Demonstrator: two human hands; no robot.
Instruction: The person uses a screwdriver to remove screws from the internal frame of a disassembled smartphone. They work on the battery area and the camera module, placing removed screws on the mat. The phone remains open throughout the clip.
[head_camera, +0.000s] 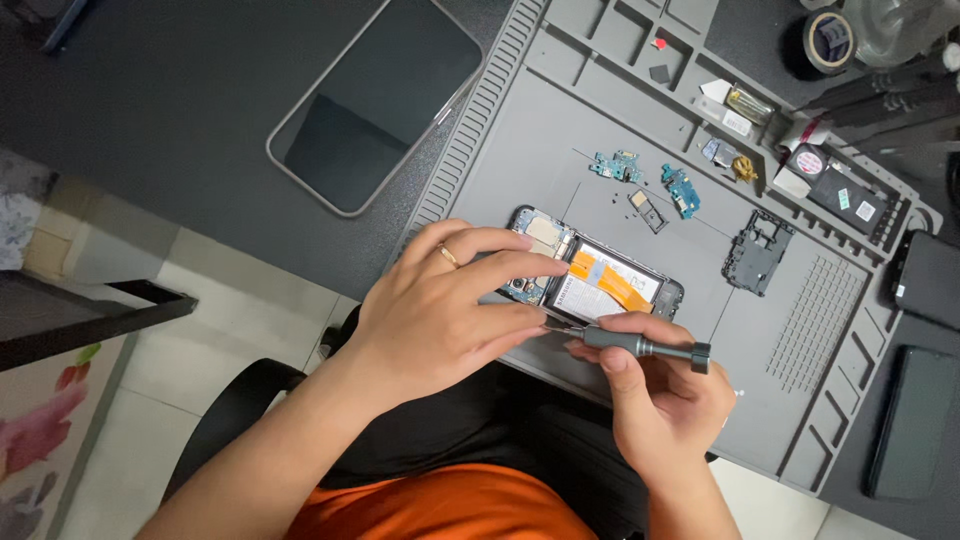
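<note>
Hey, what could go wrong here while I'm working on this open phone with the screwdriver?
The screwdriver in your right hand points at the open phone; a slip might gouge its battery or orange ribbon cable. Your left hand covers part of the phone, hiding the tip. The loose small boards on the mat could get knocked.

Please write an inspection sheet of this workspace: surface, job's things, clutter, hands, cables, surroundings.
Surface: grey repair mat on a dark desk.
Job's things: opened phone with orange flex strips; grey screwdriver.
Clutter: two blue circuit boards, black frame piece, tape roll, separate phone lying face up.
Hands: left hand rests on the opened phone; right hand has its grip on the screwdriver.
Cables: nothing seen.
Surroundings: tiled floor, black chair.
</note>
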